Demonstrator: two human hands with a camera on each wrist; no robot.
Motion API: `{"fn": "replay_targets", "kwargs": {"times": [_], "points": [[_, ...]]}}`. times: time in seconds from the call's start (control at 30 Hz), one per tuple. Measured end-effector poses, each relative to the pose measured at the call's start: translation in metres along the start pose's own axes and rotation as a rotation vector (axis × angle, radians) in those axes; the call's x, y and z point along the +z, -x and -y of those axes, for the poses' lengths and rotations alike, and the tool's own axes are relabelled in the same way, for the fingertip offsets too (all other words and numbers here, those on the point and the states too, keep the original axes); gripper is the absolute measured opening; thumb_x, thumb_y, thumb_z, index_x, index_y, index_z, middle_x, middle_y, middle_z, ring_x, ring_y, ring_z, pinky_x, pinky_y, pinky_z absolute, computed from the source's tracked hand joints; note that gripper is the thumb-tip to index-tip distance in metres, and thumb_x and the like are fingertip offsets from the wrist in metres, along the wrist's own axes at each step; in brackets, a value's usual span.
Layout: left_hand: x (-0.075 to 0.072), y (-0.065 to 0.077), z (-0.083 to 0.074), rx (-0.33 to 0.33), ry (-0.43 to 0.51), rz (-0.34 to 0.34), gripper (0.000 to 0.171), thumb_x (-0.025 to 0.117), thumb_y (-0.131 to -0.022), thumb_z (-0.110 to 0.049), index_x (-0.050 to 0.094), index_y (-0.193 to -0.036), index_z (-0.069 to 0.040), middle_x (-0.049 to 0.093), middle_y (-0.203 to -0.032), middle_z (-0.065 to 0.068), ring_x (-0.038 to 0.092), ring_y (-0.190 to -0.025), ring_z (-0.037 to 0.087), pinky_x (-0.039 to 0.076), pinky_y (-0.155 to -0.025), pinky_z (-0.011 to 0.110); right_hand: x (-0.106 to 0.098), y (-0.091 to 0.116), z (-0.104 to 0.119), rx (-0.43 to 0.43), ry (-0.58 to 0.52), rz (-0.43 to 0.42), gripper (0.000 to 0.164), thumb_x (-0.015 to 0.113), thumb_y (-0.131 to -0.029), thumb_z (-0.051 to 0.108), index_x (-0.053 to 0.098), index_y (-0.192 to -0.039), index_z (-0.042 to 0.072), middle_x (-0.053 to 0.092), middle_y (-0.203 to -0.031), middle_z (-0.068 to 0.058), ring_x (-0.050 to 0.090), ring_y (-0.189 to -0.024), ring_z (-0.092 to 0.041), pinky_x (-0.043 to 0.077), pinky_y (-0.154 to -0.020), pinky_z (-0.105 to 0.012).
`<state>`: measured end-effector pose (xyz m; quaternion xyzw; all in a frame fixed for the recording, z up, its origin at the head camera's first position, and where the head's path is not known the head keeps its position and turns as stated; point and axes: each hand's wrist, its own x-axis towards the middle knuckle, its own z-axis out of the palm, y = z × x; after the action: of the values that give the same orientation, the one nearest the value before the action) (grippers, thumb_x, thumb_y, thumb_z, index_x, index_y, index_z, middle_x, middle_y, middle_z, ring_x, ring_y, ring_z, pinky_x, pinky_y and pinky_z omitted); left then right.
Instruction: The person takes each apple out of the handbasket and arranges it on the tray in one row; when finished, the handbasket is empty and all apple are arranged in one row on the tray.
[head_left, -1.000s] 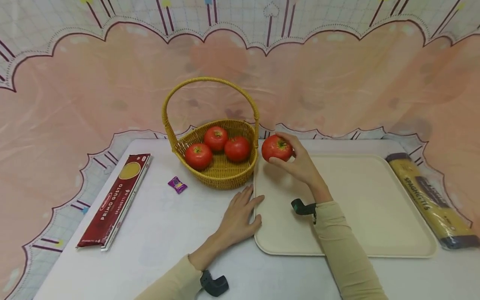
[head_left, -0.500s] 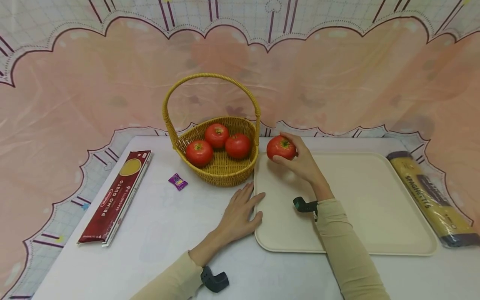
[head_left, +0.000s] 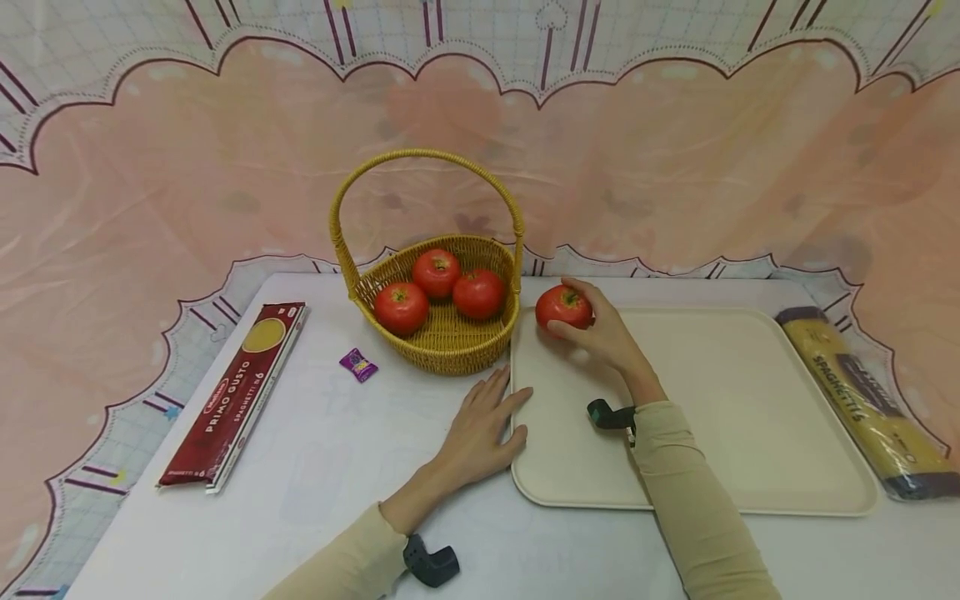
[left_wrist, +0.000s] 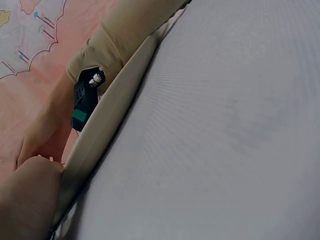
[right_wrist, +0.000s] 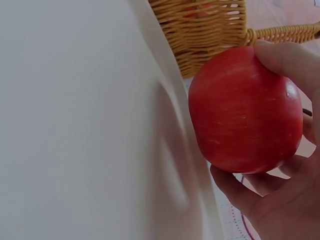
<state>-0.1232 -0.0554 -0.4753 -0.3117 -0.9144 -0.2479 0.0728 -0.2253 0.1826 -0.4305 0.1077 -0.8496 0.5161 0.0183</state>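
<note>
My right hand [head_left: 606, 340] holds a red apple [head_left: 564, 308] between thumb and fingers, over the back left corner of the cream tray [head_left: 720, 400]. In the right wrist view the apple [right_wrist: 245, 110] fills the grip, its dark stem showing at the right and its shadow falling on the tray. Fingers spread, my left hand [head_left: 480, 429] rests at the tray's left edge, thumb and index finger at the rim. Just left of the held apple stands a yellow wicker basket [head_left: 450, 358] with a tall handle. Three red apples [head_left: 437, 273] lie in it.
A dark red spaghetti packet [head_left: 232, 396] lies at the left of the white table [head_left: 337, 467]. Between it and the basket is a small purple wrapped candy [head_left: 358, 365]. A yellow spaghetti packet [head_left: 862, 400] lies along the tray's right side. A patterned cloth [head_left: 637, 183] hangs behind.
My right hand has carried the apple a little to the right, away from the basket, and lower toward the tray's corner. The left hand keeps its place.
</note>
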Motion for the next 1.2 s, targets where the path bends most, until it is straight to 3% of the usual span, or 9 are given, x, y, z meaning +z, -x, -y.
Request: {"fn": "replay_targets", "kwargs": {"times": [0.37, 0.8, 1.2], "points": [[0.0002, -0.0007, 0.0005, 0.012, -0.004, -0.010, 0.049, 0.053, -0.087, -0.030, 0.052, -0.134, -0.016, 0.033, -0.151, 0.019, 0.029, -0.142, 0.032, 0.024, -0.114, 0.051, 0.0000, -0.0011, -0.0042, 0.047, 0.027, 0.028, 0.077, 0.072, -0.080, 0.041, 0.034, -0.144, 0.024, 0.040, -0.146, -0.008, 0.041, -0.131, -0.030, 0.035, -0.108, -0.052], [0.0018, 0.0004, 0.0003, 0.018, -0.007, -0.015, 0.049, 0.054, -0.087, -0.030, 0.052, -0.134, -0.015, 0.034, -0.151, 0.019, 0.029, -0.142, 0.033, 0.025, -0.113, 0.052, 0.0010, 0.0004, -0.0064, 0.042, 0.034, 0.054, 0.074, 0.070, -0.083, 0.036, 0.033, -0.145, 0.021, 0.037, -0.147, -0.010, 0.040, -0.131, -0.033, 0.035, -0.108, -0.054], [-0.0001, 0.0007, -0.0006, 0.009, -0.001, -0.006, 0.048, 0.053, -0.088, -0.030, 0.052, -0.134, -0.015, 0.033, -0.151, 0.019, 0.028, -0.142, 0.032, 0.024, -0.114, 0.052, 0.0039, 0.0000, -0.0053, 0.051, 0.052, 0.086, 0.077, 0.068, -0.085, 0.040, 0.027, -0.148, 0.025, 0.032, -0.149, -0.012, 0.037, -0.134, -0.033, 0.033, -0.109, -0.054]]}}
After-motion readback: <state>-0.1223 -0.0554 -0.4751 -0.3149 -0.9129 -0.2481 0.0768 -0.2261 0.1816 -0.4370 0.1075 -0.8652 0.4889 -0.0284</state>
